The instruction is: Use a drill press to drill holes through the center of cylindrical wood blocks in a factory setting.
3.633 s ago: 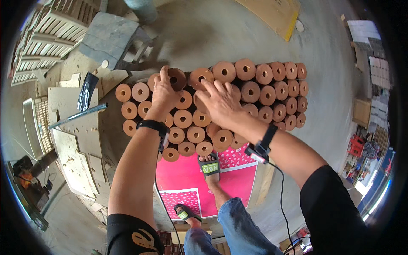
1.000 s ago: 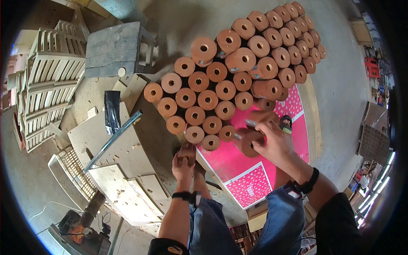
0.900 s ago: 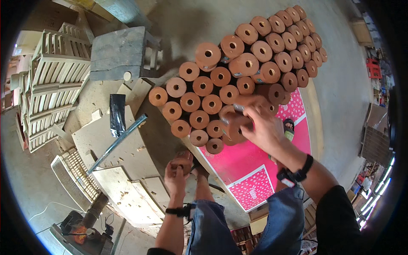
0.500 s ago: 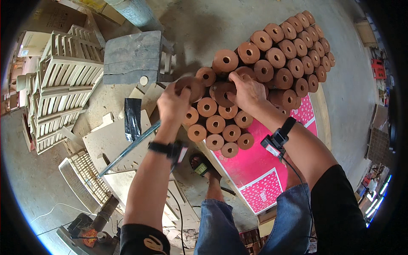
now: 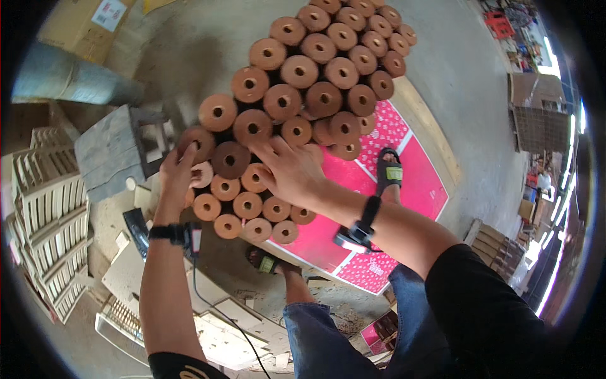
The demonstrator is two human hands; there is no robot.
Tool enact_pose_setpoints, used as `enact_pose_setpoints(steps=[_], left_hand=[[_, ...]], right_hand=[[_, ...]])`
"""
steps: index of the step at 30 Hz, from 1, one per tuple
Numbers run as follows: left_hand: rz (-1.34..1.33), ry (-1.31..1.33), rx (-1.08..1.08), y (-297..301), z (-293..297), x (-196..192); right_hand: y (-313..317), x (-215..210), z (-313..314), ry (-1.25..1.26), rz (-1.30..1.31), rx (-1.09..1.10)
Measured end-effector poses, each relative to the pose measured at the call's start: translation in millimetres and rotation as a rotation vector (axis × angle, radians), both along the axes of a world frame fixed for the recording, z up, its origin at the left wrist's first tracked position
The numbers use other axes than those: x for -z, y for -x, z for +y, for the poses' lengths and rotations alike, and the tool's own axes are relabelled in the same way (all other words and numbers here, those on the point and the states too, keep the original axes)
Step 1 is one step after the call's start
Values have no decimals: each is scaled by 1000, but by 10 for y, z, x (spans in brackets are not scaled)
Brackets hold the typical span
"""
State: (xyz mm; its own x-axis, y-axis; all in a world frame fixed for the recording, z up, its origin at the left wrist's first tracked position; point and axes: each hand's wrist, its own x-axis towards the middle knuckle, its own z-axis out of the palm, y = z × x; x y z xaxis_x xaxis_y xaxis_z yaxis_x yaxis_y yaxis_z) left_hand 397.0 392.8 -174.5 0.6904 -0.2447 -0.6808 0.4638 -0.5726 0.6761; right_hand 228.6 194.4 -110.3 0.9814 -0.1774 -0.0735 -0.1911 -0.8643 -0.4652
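Fingers bent round a reddish-brown, matte, hard-looking cylinder (image 5: 202,136)

Thumb on its face, the left hand (image 5: 175,174) grips this piece at the left edge of a close-packed group of similar cylinders (image 5: 293,95), their bored ends facing up. The right hand (image 5: 293,170) has half-bent fingers at the lower rim of a darker brown neighbour (image 5: 252,119); whether they grip it, I cannot tell. Each piece is probably stiff, fairly heavy and not slippery, perhaps apt to chip at the edge; opposite sides look the best hold. Below lies a pink-and-white patterned sheet (image 5: 416,180) on grey concrete floor (image 5: 454,82), with a grey wooden stool (image 5: 104,155) at left.
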Motion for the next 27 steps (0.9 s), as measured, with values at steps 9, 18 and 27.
enact_pose_setpoints(steps=[9, 18, 27], left_hand=[[-556, -221, 77, 1350, 278, -89], [-564, -554, 724, 3103, -380, 204], [-126, -441, 19, 3338, -62, 330]], right_hand=[[1428, 760, -1724, 254, 387, 389], [1171, 1342, -1781, 65, 602, 512], [1610, 826, -1829, 87, 466, 437]])
